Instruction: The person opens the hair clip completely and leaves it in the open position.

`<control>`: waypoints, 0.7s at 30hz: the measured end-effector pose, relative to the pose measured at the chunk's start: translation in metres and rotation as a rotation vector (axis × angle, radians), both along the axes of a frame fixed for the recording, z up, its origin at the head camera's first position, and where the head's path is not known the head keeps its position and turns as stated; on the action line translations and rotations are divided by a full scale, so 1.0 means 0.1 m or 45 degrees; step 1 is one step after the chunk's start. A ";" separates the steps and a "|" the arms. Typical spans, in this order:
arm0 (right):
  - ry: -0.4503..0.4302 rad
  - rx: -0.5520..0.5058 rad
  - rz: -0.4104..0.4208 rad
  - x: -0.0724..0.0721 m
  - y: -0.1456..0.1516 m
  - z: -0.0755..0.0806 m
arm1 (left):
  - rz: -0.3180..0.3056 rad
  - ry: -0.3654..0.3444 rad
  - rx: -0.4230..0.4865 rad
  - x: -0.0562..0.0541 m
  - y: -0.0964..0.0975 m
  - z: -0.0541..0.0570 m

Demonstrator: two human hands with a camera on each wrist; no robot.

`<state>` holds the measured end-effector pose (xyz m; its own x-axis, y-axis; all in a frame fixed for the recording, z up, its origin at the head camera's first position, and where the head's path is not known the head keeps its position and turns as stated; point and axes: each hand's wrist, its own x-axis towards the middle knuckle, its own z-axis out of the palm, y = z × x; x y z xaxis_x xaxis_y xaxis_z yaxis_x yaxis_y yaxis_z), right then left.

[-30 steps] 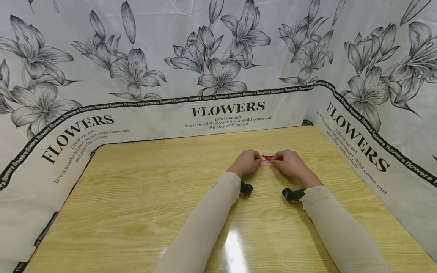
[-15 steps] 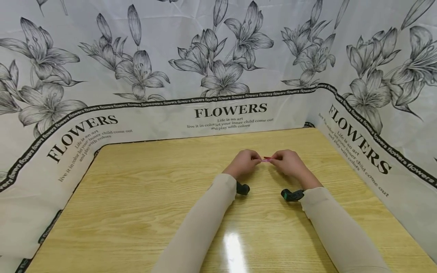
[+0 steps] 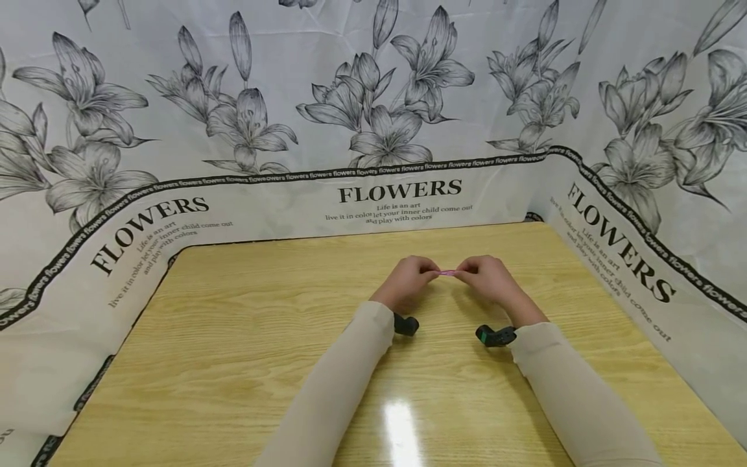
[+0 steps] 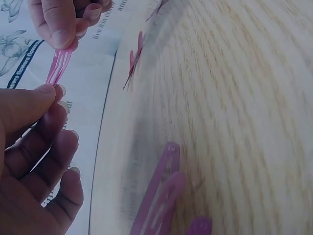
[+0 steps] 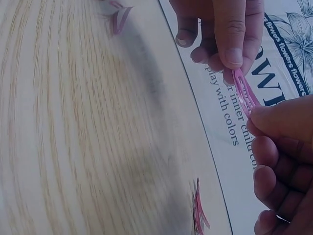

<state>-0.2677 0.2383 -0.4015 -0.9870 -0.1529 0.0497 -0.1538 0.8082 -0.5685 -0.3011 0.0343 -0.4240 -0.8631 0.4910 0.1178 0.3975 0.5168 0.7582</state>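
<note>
A pink snap hair clip (image 3: 447,273) is stretched between my two hands above the table. My left hand (image 3: 408,283) pinches one end between thumb and index finger, and the clip (image 4: 59,66) shows a slotted frame in the left wrist view. At the other end, my right hand (image 3: 489,279) pinches it the same way; thumb and forefinger meet on the clip (image 5: 244,95) in the right wrist view. The remaining fingers of both hands are bent loosely. Whether the clip is snapped or sprung I cannot tell.
Purple hair clips (image 4: 155,198) lie on the wooden table (image 3: 233,337) on the left hand's side. Red clips (image 5: 198,210) lie by the right hand, hidden in the head view. A flower-printed cloth (image 3: 262,207) walls the table's back and sides.
Both hands have shifted slightly left in the head view, the left one more, so the gap between them has grown. The red clips seen between them earlier are now hidden there.
</note>
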 end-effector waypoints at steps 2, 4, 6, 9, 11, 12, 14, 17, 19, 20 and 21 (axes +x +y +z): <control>-0.001 -0.011 0.006 0.00 -0.03 0.01 | 0.001 -0.023 0.032 0.02 -0.04 0.01; -0.005 -0.024 0.014 0.00 -0.06 0.00 | 0.007 -0.054 0.052 0.05 -0.09 0.02; -0.014 -0.038 0.015 0.01 -0.09 0.00 | 0.015 -0.069 0.061 0.06 -0.13 0.01; -0.025 -0.063 0.020 0.02 -0.15 0.00 | 0.034 -0.072 0.037 0.07 -0.19 0.00; -0.032 -0.079 0.018 0.02 -0.20 0.00 | 0.040 -0.059 0.023 0.06 -0.23 -0.01; -0.035 -0.087 0.021 0.02 -0.22 0.00 | 0.042 -0.060 0.021 0.05 -0.25 -0.01; -0.042 -0.102 0.027 0.02 -0.27 0.00 | 0.047 -0.054 0.020 0.05 -0.30 -0.02; -0.054 -0.122 0.038 0.02 -0.33 -0.01 | 0.058 -0.054 0.028 0.06 -0.37 -0.02; -0.059 -0.136 0.047 0.03 -0.38 -0.01 | 0.063 -0.057 0.033 0.08 -0.42 -0.01; -0.057 -0.141 0.051 0.03 -0.40 -0.02 | 0.066 -0.057 0.035 0.09 -0.44 -0.01; -0.053 -0.147 0.056 0.03 -0.42 -0.02 | 0.068 -0.057 0.039 0.11 -0.46 -0.01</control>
<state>-0.2648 0.1963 -0.4033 -0.9810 -0.1917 0.0285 -0.1620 0.7300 -0.6640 -0.2904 -0.0121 -0.4247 -0.8927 0.4410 0.0930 0.3356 0.5127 0.7903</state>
